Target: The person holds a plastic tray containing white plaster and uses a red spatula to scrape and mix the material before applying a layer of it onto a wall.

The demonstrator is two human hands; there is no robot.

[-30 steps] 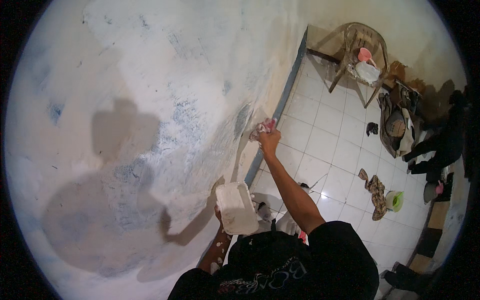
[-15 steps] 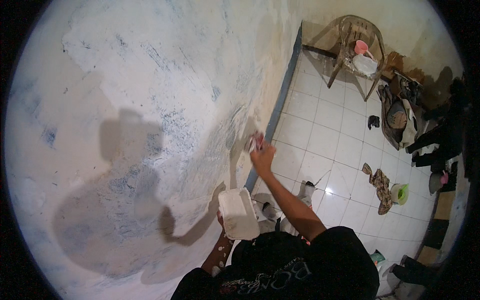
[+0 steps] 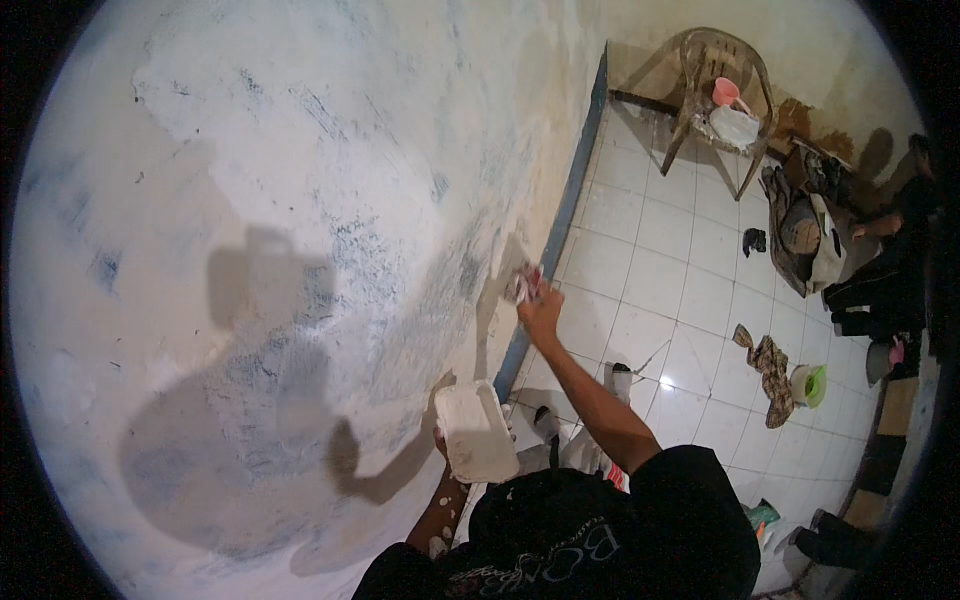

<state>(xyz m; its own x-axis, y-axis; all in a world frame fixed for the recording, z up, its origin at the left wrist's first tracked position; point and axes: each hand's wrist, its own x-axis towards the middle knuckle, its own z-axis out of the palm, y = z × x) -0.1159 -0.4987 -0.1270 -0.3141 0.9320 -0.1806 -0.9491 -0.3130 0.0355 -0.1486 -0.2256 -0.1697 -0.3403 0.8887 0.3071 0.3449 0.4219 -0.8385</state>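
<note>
My left hand [image 3: 440, 443] grips the edge of a shallow whitish tray [image 3: 478, 432], close against the left wall; most of its fingers are hidden beneath it. A thin pale coating lies inside the tray, and white splashes mark my left forearm. Farther forward, my right hand [image 3: 541, 314] is closed around a small red-and-white tool [image 3: 524, 283], too blurred to name by kind. The tool is at the low part of the wall [image 3: 330, 130], just above the blue-grey skirting [image 3: 574, 205]. Patchy white smears over blue cover that wall.
A brown plastic armchair [image 3: 690, 60] at the far end bears a pink dipper [image 3: 726, 92] and a white bag [image 3: 735, 127]. On the tiled floor [image 3: 640, 265] lie a checked cloth [image 3: 772, 375] and a light-green tub [image 3: 806, 386]. A dark-clothed person [image 3: 900, 250] is at the right.
My right hand and the tool have shifted slightly right in the picture, as the whole view moved a little. The tray stays near the wall. The other person's hand has come into sight.
</note>
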